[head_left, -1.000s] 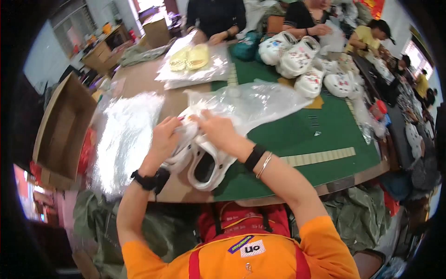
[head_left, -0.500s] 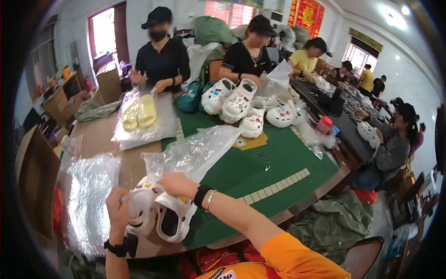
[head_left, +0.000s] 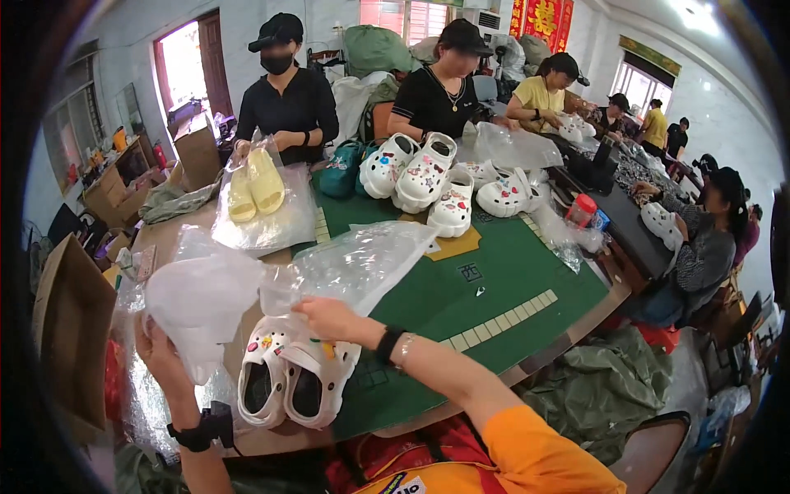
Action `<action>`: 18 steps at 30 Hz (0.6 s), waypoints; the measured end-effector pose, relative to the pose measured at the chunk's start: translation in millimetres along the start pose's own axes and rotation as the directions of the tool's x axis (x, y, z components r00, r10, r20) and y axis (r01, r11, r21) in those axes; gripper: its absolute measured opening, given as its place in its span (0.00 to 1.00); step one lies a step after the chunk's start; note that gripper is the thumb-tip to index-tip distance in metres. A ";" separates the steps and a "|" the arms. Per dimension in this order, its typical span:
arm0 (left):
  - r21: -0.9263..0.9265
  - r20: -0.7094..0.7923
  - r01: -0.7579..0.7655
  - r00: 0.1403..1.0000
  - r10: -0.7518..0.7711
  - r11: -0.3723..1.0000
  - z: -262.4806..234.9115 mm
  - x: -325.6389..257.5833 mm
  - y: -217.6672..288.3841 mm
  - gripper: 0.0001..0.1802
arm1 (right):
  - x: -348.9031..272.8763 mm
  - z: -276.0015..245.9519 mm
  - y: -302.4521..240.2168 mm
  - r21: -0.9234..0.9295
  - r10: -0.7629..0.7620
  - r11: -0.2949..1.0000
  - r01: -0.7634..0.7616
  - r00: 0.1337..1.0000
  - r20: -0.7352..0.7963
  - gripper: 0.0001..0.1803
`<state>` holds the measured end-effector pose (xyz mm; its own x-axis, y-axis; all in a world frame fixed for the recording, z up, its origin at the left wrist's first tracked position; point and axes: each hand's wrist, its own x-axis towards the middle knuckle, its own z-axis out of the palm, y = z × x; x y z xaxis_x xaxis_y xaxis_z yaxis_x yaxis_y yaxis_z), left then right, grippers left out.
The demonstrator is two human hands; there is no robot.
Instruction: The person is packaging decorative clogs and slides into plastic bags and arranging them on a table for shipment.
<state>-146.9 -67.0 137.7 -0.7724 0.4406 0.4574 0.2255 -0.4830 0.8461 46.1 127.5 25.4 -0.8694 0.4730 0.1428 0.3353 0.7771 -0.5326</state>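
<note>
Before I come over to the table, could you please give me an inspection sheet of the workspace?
Surface: tabletop, part green, part brown.
Job's things: pair of white clogs with charms, side by side near the table's close edge; clear plastic bag lying just beyond.
Clutter: more white clogs, teal clogs and a red-lidded jar farther back; yellow slides by a co-worker's hands.
Hands: left hand holds up a white translucent sheet; right hand is at the bag's near end, grip unclear.
Cables: nothing seen on the table.
Surroundings: open cardboard box at left; green fabric at right; several co-workers beyond.
</note>
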 end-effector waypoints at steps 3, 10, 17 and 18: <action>0.011 0.055 -0.001 0.998 0.000 1.000 27.2 -20.5 5.2 0.10 | -39.2 -25.8 21.9 0.046 -0.007 0.999 0.021 0.956 -0.293 0.20; 0.249 0.516 -0.330 0.841 0.163 0.911 92.7 -66.0 12.3 0.10 | -132.8 -127.1 71.0 -0.204 -0.087 0.974 -0.103 0.658 -0.748 0.21; 0.201 0.964 -0.683 0.266 -0.017 0.703 171.4 -148.7 -27.2 0.19 | -185.7 -183.4 69.0 -0.121 0.003 0.964 -0.237 0.463 -0.887 0.21; 0.245 0.969 -0.719 0.170 -0.178 0.650 178.3 -161.3 -38.1 0.22 | -192.8 -188.5 73.9 -0.312 -0.187 0.912 -0.265 0.408 -0.893 0.20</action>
<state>75.0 15.3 80.5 0.4041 0.8942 0.1926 0.8480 -0.4452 0.2878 306.9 172.0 115.7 -0.0934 0.4185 0.9034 0.6497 0.7132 -0.2632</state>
